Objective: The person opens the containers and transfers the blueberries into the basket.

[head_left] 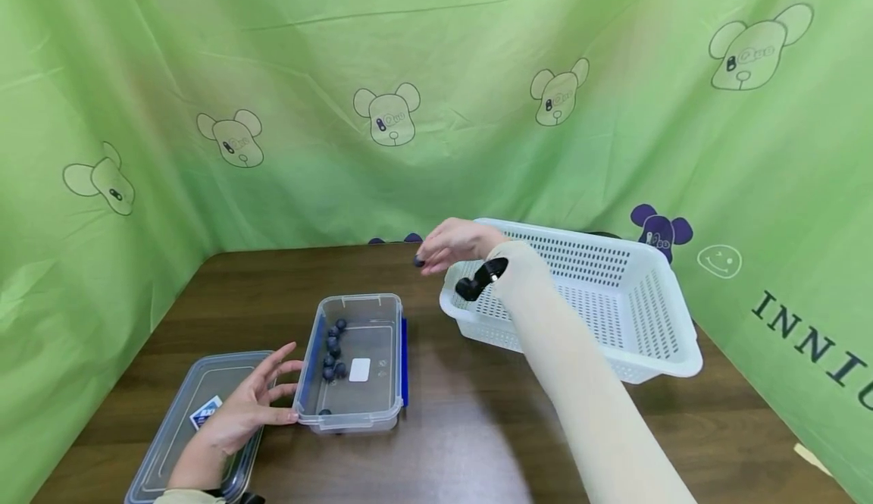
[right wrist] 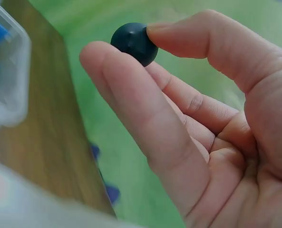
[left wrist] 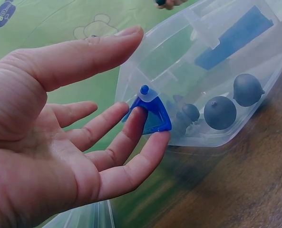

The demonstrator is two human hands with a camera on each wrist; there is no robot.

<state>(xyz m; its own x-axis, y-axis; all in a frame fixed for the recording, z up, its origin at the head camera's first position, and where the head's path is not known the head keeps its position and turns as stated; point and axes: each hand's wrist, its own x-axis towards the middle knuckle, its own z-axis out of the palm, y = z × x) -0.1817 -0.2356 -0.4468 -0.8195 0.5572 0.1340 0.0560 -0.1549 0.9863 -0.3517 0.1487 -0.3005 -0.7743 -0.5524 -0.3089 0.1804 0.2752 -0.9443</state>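
Observation:
My right hand (head_left: 455, 246) pinches a dark blueberry (right wrist: 135, 43) between thumb and fingers, held up past the left end of a white slotted basket (head_left: 470, 326). Several blueberries (head_left: 332, 343) lie along the left side of a clear plastic food container (head_left: 382, 405). Beside that container is my left hand (head_left: 239, 417), its fingers loosely spread. In the left wrist view its fingertips (left wrist: 162, 140) are at the container's blue clip (left wrist: 165, 121), and its thumb stands apart from the others.
A clear lid (head_left: 160, 451) with a small label lies on the wooden table (head_left: 470, 443), partly under my left forearm. The basket takes up the right side. Behind the table hangs a green curtain (head_left: 477, 170). A pale strip (head_left: 811, 458) lies at the right edge.

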